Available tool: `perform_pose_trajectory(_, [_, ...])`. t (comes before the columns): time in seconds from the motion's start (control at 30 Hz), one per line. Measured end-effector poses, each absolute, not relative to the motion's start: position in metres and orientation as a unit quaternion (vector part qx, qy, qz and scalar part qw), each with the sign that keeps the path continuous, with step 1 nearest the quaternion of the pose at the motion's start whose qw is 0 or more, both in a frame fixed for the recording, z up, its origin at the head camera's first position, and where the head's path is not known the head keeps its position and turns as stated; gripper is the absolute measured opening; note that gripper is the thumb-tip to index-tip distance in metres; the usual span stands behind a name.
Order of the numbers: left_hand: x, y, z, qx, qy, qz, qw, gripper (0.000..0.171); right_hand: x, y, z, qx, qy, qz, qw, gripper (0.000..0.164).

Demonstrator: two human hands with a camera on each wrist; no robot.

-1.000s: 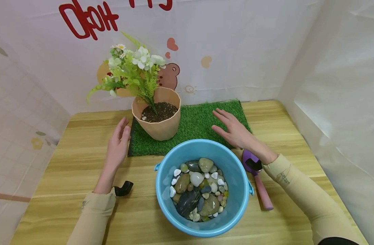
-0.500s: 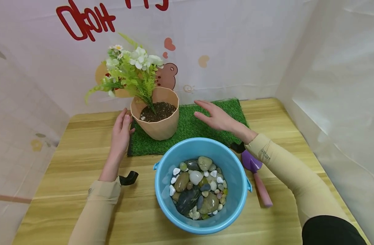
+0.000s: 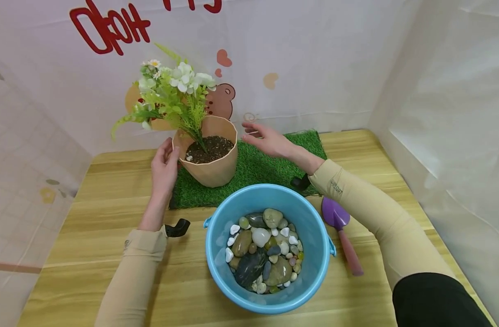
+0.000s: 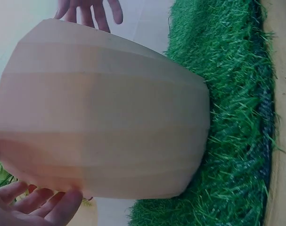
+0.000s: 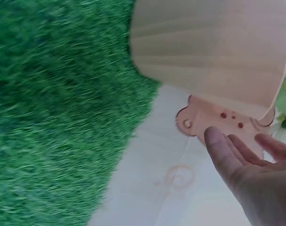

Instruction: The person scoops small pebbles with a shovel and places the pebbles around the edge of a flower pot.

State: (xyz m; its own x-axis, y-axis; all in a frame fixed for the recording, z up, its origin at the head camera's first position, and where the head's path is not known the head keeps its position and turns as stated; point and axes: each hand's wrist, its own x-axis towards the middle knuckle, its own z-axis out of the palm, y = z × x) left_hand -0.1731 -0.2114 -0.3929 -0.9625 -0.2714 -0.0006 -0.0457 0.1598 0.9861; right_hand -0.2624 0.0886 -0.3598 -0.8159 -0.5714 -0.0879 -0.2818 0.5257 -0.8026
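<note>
A peach flower pot (image 3: 212, 172) stands upright on a green turf mat (image 3: 266, 168). It holds dark soil (image 3: 218, 147) and a white-flowered artificial plant (image 3: 180, 97). At the pot's left side is my left hand (image 3: 164, 170); in the left wrist view its fingertips (image 4: 69, 200) touch the pot wall, the fingers relaxed rather than closed round it. My right hand (image 3: 271, 141) hovers just right of the pot, holding nothing. In the right wrist view a gap separates the right hand (image 5: 265, 174) from the pot wall.
A blue bucket (image 3: 210, 268) of wet stones and white pebbles (image 3: 261, 254) stands in front of the mat. Right of it lies a trowel (image 3: 343, 231) with a purple blade and pink handle. A printed curtain (image 3: 315, 68) hangs behind the wooden table (image 3: 90, 227).
My right hand has moved left across the mat to beside the pot. My left hand has shifted forward and right until its fingers touch the pot's left side. The pot has not moved.
</note>
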Motion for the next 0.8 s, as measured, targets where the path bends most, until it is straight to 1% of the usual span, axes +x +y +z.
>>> perform_pose_trajectory(0.17, [-0.177, -0.211, -0.391, 0.116, -0.762, -0.632, 0.081, 0.058, -0.268, 0.074, -0.347, -0.236, 0.861, -0.409, 0.189, 0.067])
perform_pose_trajectory(0.3, [-0.180, -0.212, -0.389, 0.128, -0.766, -0.625, 0.080, 0.058, -0.271, 0.063, -0.342, -0.241, 0.877, -0.373, 0.181, 0.069])
perform_pose_trajectory(0.4, [-0.180, -0.212, -0.387, 0.135, -0.768, -0.622, 0.075, 0.057, -0.273, 0.056, -0.341, -0.244, 0.884, -0.355, 0.178, 0.066])
perform_pose_trajectory(0.6, [-0.180, -0.213, -0.386, 0.136, -0.767, -0.623, 0.067, 0.056, -0.280, 0.045, -0.345, -0.254, 0.888, -0.343, 0.169, 0.055])
perform_pose_trajectory(0.8, [-0.180, -0.216, -0.388, 0.114, -0.764, -0.633, 0.056, 0.057, -0.280, 0.042, -0.347, -0.227, 0.868, -0.396, 0.196, 0.054])
